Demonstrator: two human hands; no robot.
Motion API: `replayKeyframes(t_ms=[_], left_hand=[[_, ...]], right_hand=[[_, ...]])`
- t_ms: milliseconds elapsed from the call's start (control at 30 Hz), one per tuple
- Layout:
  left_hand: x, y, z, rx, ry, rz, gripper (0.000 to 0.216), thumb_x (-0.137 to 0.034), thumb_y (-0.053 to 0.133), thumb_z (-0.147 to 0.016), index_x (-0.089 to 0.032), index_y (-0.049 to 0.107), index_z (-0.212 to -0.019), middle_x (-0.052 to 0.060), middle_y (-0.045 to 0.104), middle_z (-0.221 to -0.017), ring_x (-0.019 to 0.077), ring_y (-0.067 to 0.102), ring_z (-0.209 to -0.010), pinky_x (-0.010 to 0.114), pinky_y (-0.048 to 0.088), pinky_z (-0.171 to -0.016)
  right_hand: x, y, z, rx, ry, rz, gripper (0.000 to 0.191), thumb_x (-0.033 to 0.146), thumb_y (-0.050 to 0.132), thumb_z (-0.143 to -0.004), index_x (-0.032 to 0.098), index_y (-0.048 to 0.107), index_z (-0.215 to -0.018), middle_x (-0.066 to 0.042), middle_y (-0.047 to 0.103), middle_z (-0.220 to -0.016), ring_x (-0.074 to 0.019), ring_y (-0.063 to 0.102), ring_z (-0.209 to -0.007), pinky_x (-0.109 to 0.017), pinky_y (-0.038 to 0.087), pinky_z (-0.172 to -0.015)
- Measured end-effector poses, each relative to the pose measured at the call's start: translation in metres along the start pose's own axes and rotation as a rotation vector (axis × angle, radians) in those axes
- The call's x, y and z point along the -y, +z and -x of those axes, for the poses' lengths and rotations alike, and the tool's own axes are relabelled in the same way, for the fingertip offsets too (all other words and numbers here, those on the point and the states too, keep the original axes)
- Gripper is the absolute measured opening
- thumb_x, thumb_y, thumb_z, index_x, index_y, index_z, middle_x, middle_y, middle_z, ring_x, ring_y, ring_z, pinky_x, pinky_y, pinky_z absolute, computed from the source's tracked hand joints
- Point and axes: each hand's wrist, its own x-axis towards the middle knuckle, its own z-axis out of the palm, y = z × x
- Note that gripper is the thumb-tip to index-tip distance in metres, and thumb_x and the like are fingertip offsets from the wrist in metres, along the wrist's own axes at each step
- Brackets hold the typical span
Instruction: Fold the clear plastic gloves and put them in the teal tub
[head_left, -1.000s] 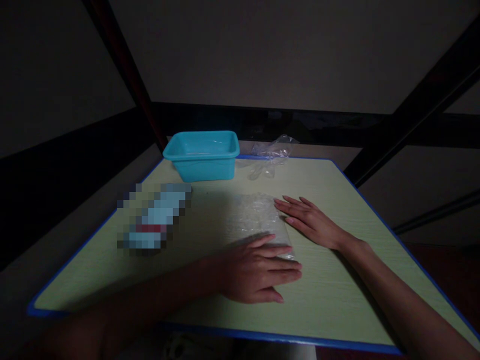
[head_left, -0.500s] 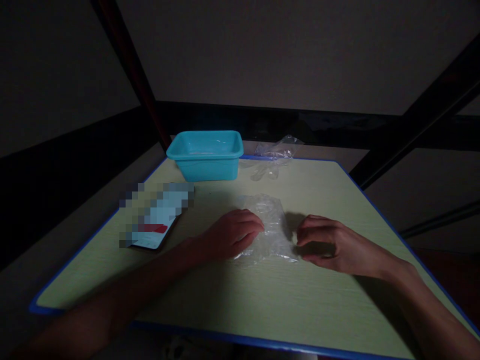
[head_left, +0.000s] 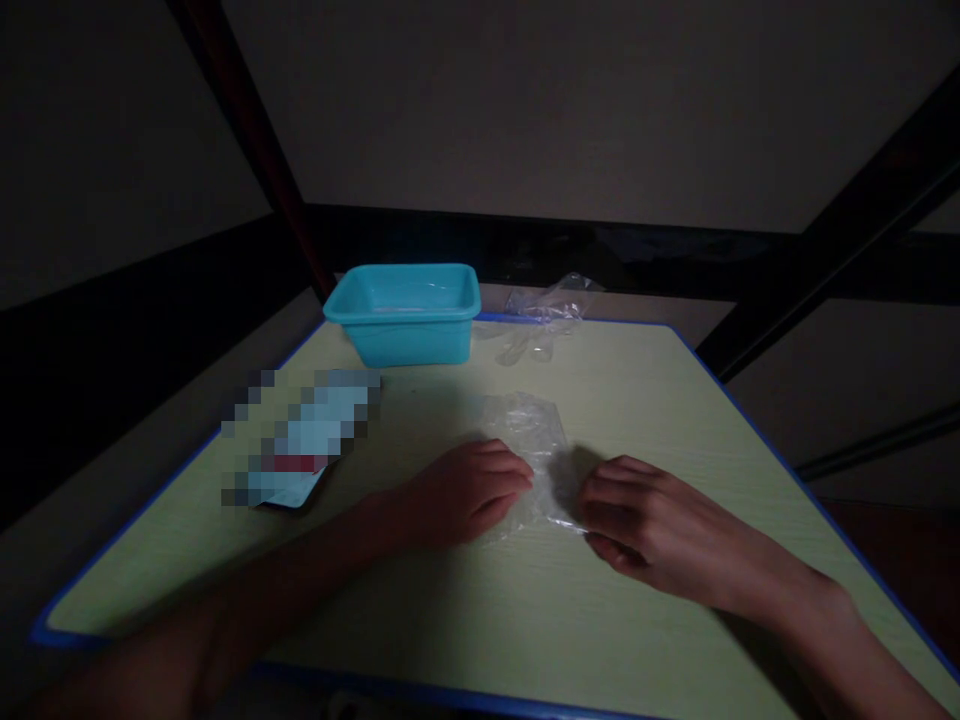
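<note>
plastic bag against left hand

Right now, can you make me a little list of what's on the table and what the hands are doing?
left hand: fingers curled on the left edge of the clear plastic bag; grip unclear
right hand: pinching the bag's near right corner
bag: crinkled, lying on the table
teal tub: far left, apart from the hands
crumpled plastic: far edge, right of the tub
blurred flat item: left of the left hand
</note>
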Motion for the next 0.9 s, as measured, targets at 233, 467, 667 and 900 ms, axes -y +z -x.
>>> replayKeyframes(t_ms=[233, 467, 667, 900], left_hand=[[-0.0046, -0.0017, -0.0024, 0.058, -0.043, 0.023, 0.022, -0.011, 0.041, -0.089, -0.012, 0.064, -0.088, 0.008, 0.068, -0.095, 0.0167, 0.056, -0.087, 0.029, 0.046, -0.081], [-0.0042, -0.0027, -0.0034, 0.070, -0.067, 0.046, 0.024, -0.013, 0.040, -0.089, -0.012, 0.064, -0.089, 0.009, 0.068, -0.097, 0.0170, 0.056, -0.087, 0.030, 0.047, -0.080], [-0.0033, -0.0020, -0.0035, 0.057, -0.062, 0.055, 0.023, -0.011, 0.040, -0.089, -0.012, 0.063, -0.088, 0.007, 0.068, -0.096, 0.0163, 0.056, -0.087, 0.028, 0.046, -0.080], [-0.0047, -0.0010, -0.0024, 0.082, -0.050, -0.003, 0.023, -0.026, 0.054, -0.080, -0.013, 0.060, -0.098, 0.008, 0.065, -0.097, 0.0188, 0.055, -0.089, 0.031, 0.045, -0.082]], right_hand=[[0.0048, 0.0023, -0.0021, 0.014, -0.060, 0.137, 0.014, 0.011, 0.050, -0.083, 0.018, 0.060, -0.076, -0.003, 0.061, -0.071, -0.0174, 0.051, -0.069, -0.033, 0.037, -0.066], [0.0063, 0.0035, -0.0017, 0.046, -0.063, 0.135, 0.011, 0.011, 0.051, -0.081, 0.017, 0.060, -0.079, -0.005, 0.061, -0.074, -0.0188, 0.052, -0.071, -0.034, 0.038, -0.066], [0.0078, 0.0014, -0.0034, 0.024, -0.092, 0.080, 0.017, 0.010, 0.047, -0.083, 0.017, 0.061, -0.079, -0.005, 0.062, -0.071, -0.0190, 0.052, -0.068, -0.034, 0.039, -0.065], [0.0059, -0.0039, -0.0014, -0.010, -0.022, 0.009, 0.019, 0.010, 0.042, -0.085, 0.017, 0.058, -0.077, -0.004, 0.058, -0.069, -0.0179, 0.051, -0.068, -0.033, 0.041, -0.066]])
